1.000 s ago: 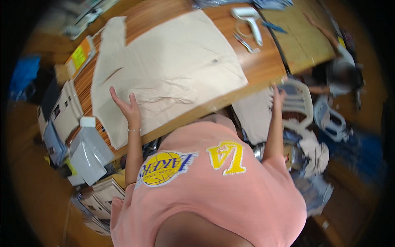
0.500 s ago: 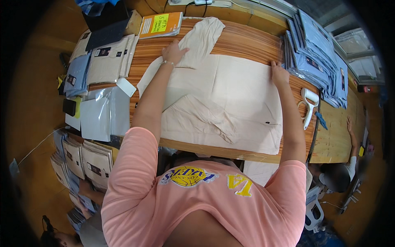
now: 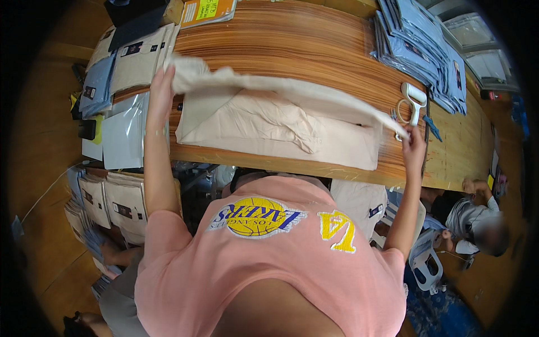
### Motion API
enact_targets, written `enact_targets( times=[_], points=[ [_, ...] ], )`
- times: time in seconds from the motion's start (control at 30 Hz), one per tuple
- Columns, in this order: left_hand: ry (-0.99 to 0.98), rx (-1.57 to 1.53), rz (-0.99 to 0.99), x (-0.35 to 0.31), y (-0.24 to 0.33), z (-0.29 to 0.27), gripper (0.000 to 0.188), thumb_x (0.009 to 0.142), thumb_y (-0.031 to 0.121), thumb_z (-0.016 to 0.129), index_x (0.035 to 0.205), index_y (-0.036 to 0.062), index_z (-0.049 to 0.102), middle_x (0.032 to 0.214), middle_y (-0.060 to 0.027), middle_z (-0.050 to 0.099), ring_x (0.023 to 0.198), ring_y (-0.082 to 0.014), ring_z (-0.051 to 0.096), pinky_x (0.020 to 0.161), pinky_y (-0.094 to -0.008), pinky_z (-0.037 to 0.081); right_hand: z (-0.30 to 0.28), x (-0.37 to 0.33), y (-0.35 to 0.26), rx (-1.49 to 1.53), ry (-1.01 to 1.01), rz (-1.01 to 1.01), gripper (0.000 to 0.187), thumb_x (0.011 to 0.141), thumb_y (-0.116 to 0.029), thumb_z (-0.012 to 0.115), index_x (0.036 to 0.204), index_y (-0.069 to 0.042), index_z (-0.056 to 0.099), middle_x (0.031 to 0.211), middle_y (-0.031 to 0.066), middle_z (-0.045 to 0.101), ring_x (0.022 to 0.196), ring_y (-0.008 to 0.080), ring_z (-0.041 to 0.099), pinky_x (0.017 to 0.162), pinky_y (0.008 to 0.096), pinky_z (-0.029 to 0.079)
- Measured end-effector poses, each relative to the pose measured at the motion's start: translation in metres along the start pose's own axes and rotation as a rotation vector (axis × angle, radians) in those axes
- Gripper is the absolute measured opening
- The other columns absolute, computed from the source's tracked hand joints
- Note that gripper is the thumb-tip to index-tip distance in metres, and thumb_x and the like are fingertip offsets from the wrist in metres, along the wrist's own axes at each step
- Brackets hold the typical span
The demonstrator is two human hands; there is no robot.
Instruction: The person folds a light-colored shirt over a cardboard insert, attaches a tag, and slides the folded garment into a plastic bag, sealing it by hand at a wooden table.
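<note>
A cream shirt (image 3: 348, 143) lies partly folded along the near edge of the wooden table. Its far part is lifted in a raised band between my hands, blurred by motion. At the left end my left hand (image 3: 162, 87) grips the raised cloth, where a loose sleeve-like piece bunches up. My right hand (image 3: 414, 147) pinches the corner at the other end, lower and nearer to me. Under the band, a wrinkled sleeve lies diagonally across the body of the shirt.
Packed cream shirts (image 3: 137, 62) and clear plastic bags (image 3: 126, 135) lie at the left. A stack of bagged blue shirts (image 3: 418, 56) stands at the far right, near a white lint roller (image 3: 414, 101). Co-workers sit at the right and lower left. An orange notebook (image 3: 209, 11) lies far left.
Both hands have lifted the shirt's far part off the table and drawn it toward me. My left hand moved left, my right hand right and nearer. The view has shifted.
</note>
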State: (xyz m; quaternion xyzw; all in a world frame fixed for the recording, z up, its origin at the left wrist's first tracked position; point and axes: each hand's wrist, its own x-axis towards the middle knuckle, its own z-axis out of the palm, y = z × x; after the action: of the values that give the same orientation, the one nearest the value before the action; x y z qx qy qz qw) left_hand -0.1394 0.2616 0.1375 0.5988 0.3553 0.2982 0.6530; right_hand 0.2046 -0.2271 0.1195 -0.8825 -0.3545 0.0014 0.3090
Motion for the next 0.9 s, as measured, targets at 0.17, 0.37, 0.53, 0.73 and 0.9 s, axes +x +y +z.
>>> enact_targets(
  times=[0.17,0.37,0.53,0.73,0.9],
  points=[
    [-0.07,0.067,-0.073,-0.08,-0.078,-0.024,0.035,0.093,0.021,0.05,0.119,-0.0022,0.051,0.114,-0.0072,0.059,0.104,-0.0116,0.053,0.089,-0.0254,0.041,0.049,-0.084,0.033,0.579,-0.127,0.569,0.021,0.077,0.012,0.049,0.089,0.0,0.06,0.088,0.0047,0.064,0.074,0.0138,0.06,0.062,0.0259,0.048],
    [-0.033,0.355,-0.107,-0.1,-0.114,-0.053,0.038,0.088,0.024,0.058,0.114,-0.003,0.054,0.105,-0.0087,0.062,0.094,-0.0122,0.056,0.086,-0.0249,0.042,0.053,-0.08,0.04,0.597,-0.108,0.27,0.023,0.075,0.016,0.044,0.082,0.001,0.06,0.1,0.013,0.064,0.095,0.0164,0.059,0.083,0.0269,0.045],
    [0.053,1.587,-0.224,-0.119,-0.031,0.017,0.047,0.08,0.03,0.064,0.112,-0.0027,0.054,0.106,-0.0181,0.061,0.097,-0.0286,0.057,0.086,-0.037,0.043,0.051,-0.055,0.045,0.084,0.09,0.174,0.009,0.078,0.005,0.052,0.08,0.003,0.06,0.082,0.0069,0.066,0.073,0.0142,0.059,0.065,0.0277,0.046],
    [-0.198,1.05,0.533,-0.075,-0.097,0.095,0.04,0.083,0.025,0.059,0.116,0.0049,0.052,0.123,-0.0157,0.049,0.117,-0.0318,0.041,0.1,-0.0422,0.029,0.106,0.02,0.067,0.238,0.145,0.416,0.02,0.077,-0.016,0.068,0.085,0.001,0.058,0.071,0.0053,0.06,0.063,0.0136,0.055,0.06,0.0274,0.045],
    [-0.172,1.121,0.606,-0.076,-0.141,0.111,0.036,0.083,0.028,0.058,0.114,0.0089,0.054,0.126,-0.0095,0.046,0.122,-0.029,0.036,0.103,-0.0478,0.022,0.12,0.025,0.1,0.31,0.131,0.374,0.024,0.073,-0.017,0.071,0.086,0.0,0.058,0.07,0.0046,0.059,0.064,0.0141,0.056,0.059,0.0281,0.044]
  ],
)
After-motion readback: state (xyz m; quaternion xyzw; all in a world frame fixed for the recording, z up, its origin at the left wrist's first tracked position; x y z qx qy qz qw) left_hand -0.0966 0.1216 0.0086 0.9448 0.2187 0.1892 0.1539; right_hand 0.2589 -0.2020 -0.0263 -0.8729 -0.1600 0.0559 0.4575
